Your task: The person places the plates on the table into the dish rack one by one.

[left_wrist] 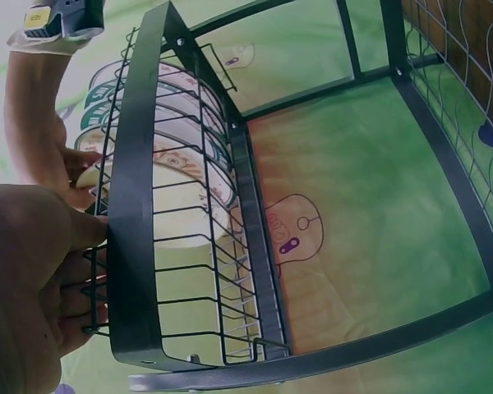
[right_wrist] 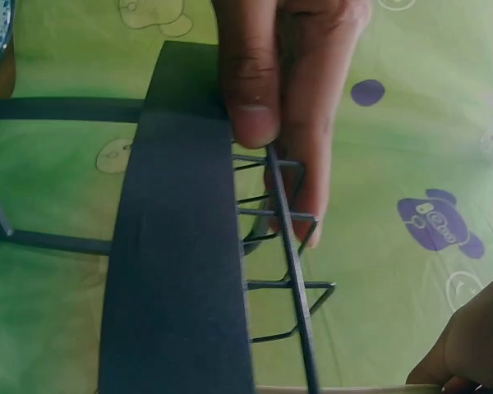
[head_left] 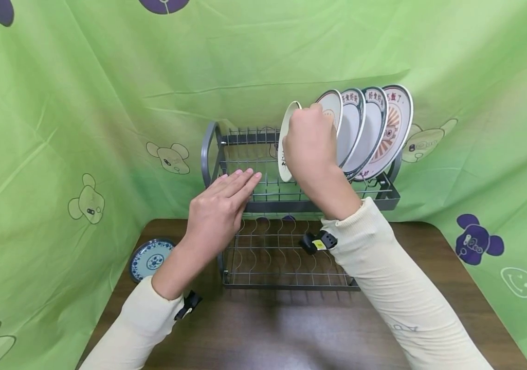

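My right hand [head_left: 311, 139] grips a cream plate [head_left: 286, 149] standing on edge in the upper tier of the grey dish rack [head_left: 286, 206]. Its fingers are largely hidden behind the back of the hand in the head view. Just right of that plate, several patterned plates [head_left: 353, 128] lean in a row in the same tier. My left hand [head_left: 219, 205] holds the rack's front left edge. In the right wrist view its thumb [right_wrist: 255, 119] lies at the front rail, with the fingers on the other side of the wire.
A blue floral dish [head_left: 152, 259] sits on the brown wooden table [head_left: 263, 329], left of the rack. The lower wire tier [head_left: 286, 257] stands under the upper one. Green printed cloth [head_left: 106, 103] hangs close behind and at both sides.
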Action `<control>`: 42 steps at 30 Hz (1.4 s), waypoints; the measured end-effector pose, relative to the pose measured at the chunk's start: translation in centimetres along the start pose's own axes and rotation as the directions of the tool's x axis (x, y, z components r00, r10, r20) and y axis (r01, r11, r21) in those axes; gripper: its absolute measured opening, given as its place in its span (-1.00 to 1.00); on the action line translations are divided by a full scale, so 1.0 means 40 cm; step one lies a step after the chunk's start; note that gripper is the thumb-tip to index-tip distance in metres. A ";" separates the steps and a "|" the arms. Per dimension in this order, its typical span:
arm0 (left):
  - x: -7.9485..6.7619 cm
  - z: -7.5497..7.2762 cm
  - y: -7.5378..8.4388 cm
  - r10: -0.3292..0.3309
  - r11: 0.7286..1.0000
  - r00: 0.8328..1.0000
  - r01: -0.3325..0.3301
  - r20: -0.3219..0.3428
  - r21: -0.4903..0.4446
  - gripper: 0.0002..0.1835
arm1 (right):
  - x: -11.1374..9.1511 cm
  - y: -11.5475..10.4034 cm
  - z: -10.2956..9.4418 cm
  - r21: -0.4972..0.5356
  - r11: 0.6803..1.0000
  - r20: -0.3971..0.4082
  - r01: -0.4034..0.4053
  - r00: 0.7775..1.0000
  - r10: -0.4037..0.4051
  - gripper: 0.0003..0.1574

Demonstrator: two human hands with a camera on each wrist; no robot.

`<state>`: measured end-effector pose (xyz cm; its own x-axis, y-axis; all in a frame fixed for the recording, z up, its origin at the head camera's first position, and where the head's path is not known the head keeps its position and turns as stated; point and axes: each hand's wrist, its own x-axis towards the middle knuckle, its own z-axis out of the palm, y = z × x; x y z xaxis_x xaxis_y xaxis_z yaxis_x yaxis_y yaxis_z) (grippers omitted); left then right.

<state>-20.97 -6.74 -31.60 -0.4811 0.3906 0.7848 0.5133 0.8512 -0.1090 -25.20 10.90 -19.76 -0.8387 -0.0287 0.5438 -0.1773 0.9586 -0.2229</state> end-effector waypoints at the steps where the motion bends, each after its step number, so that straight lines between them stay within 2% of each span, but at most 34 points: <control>1: 0.000 0.000 0.001 0.000 1.000 1.000 0.000 0.000 0.001 -0.61 | 0.001 0.001 0.002 -0.002 1.000 0.007 0.001 1.000 -0.001 -0.72; 6: 0.002 0.002 0.005 0.003 1.000 1.000 -0.003 -0.004 0.002 -0.61 | 0.006 0.009 0.005 -0.019 1.000 0.026 -0.011 1.000 0.012 -0.67; 10: 0.002 0.002 0.006 0.002 1.000 1.000 -0.002 0.001 0.003 -0.60 | 0.011 0.017 0.007 -0.090 0.996 0.027 -0.010 1.000 0.013 -0.70; 18: -0.001 0.000 0.006 -0.010 1.000 1.000 0.010 0.005 0.001 -0.61 | 0.008 0.012 0.003 -0.103 0.993 0.059 -0.057 0.996 0.064 -0.65; 26: -0.001 -0.002 -0.002 -0.012 1.000 1.000 0.011 0.007 0.016 -0.61 | 0.002 -0.005 -0.010 -0.115 0.993 0.097 -0.035 0.994 0.046 -0.63; 31: -0.004 -0.001 -0.011 -0.008 1.000 1.000 0.008 0.005 0.017 -0.61 | -0.013 -0.021 -0.020 -0.169 0.985 0.151 -0.026 0.987 0.052 -0.38; 33: -0.003 -0.002 -0.011 -0.007 1.000 1.000 0.007 0.005 0.017 -0.61 | -0.024 -0.026 -0.030 -0.166 0.986 0.147 -0.024 0.988 0.049 -0.29; 36: -0.002 0.001 -0.007 -0.007 1.000 1.000 0.007 0.003 0.012 -0.61 | -0.052 -0.017 -0.057 -0.122 0.993 0.079 0.004 0.997 0.006 -0.39; 38: -0.001 0.003 -0.004 -0.005 1.000 1.000 0.005 0.002 0.008 -0.61 | -0.078 0.009 -0.075 -0.049 0.997 -0.062 0.062 0.996 -0.065 -0.44; 39: -0.001 0.004 -0.002 -0.004 1.000 1.000 0.004 0.001 0.007 -0.61 | -0.090 0.029 -0.082 -0.010 0.995 -0.149 0.102 0.983 -0.103 -0.49; 40: -0.001 0.006 -0.001 -0.001 1.000 1.000 0.001 -0.002 0.006 -0.61 | -0.101 0.052 -0.086 0.036 0.988 -0.251 0.147 0.959 -0.133 -0.53; 42: 0.001 0.007 0.001 0.003 1.000 1.000 -0.003 -0.005 0.008 -0.61 | -0.119 0.110 -0.090 0.121 0.965 -0.432 0.232 0.888 -0.160 -0.58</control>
<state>-21.19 -6.58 -31.75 -0.4757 0.3916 0.7876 0.5094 0.8526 -0.1162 -20.11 16.26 -20.41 -0.4940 -0.0565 0.8676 -0.4282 0.8843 -0.1863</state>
